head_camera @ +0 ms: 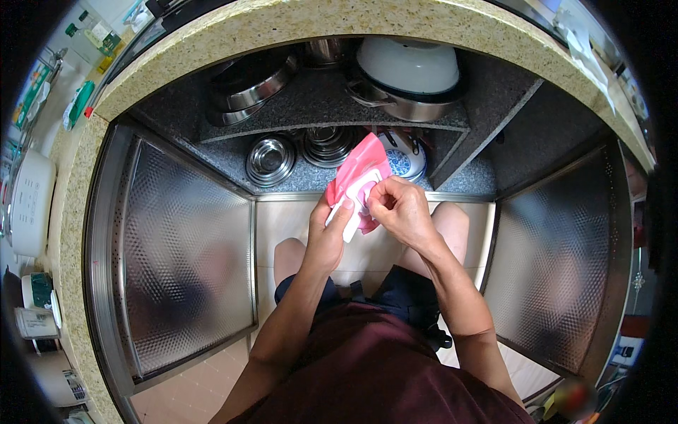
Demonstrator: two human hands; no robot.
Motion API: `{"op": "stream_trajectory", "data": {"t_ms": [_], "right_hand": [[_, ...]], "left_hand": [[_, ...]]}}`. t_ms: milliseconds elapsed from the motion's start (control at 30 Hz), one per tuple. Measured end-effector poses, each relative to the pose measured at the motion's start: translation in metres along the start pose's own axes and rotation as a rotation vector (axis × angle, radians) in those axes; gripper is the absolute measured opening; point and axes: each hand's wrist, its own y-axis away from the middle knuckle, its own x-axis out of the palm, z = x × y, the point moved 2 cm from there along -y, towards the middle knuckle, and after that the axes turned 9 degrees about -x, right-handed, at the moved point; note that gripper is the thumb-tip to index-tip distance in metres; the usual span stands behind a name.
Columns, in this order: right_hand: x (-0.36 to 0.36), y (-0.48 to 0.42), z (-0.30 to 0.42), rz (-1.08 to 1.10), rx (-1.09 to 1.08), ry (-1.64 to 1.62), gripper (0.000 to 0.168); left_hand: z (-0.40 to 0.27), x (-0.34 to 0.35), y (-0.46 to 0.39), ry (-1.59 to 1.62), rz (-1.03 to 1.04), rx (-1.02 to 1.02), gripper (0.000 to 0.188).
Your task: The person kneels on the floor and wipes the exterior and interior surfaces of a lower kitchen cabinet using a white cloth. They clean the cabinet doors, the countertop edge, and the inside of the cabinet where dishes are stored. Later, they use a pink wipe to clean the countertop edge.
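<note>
My left hand (332, 228) grips a pink soft pack of wipes (365, 156) by its lower left side, the thumb lying on the white plastic lid frame (352, 228). The thumb and curled fingers of my right hand (407, 209) pinch at the pink opening inside that frame. Exactly what lies between those fingertips is hidden. I hold the pack tilted over my knees, before an open low cabinet. Beyond it on the cabinet floor are nested steel bowls (270, 159), a second steel stack (328, 146) and blue-and-white patterned dishware (400, 161), partly covered by the pack.
Textured cabinet doors stand open at left (190, 249) and right (551, 254). A stone shelf (328, 100) bears steel pans (254, 87) and a pot (418, 108) under a white bowl (408, 66). The speckled countertop edge (318, 21) curves overhead. A white appliance (34, 201) sits at left.
</note>
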Motion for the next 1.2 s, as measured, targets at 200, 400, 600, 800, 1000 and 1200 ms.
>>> {"op": "stream_trajectory", "data": {"t_ms": [200,400,600,800,1000,1200], "right_hand": [[0.002,0.002,0.000,-0.076,0.130,-0.124,0.007],[0.002,0.000,-0.002,-0.082,-0.007,-0.039,0.007],[-0.001,0.004,0.000,-0.031,0.108,-0.300,0.006],[-0.009,0.006,-0.021,0.072,0.144,-0.418,0.005],[-0.008,0.000,0.007,-0.020,0.277,-0.527,0.010],[0.004,0.010,-0.020,0.000,0.124,-0.235,0.006]], "left_hand": [[-0.001,-0.005,-0.003,0.100,-0.046,-0.003,0.032],[0.002,-0.008,-0.004,-0.039,-0.012,0.057,0.032],[-0.003,-0.007,-0.004,0.136,-0.072,-0.007,0.028],[0.000,-0.010,-0.004,0.107,-0.050,-0.023,0.025],[0.005,-0.009,-0.005,-0.197,-0.064,0.153,0.028],[0.013,-0.012,-0.006,-0.097,-0.139,0.043,0.024]]}}
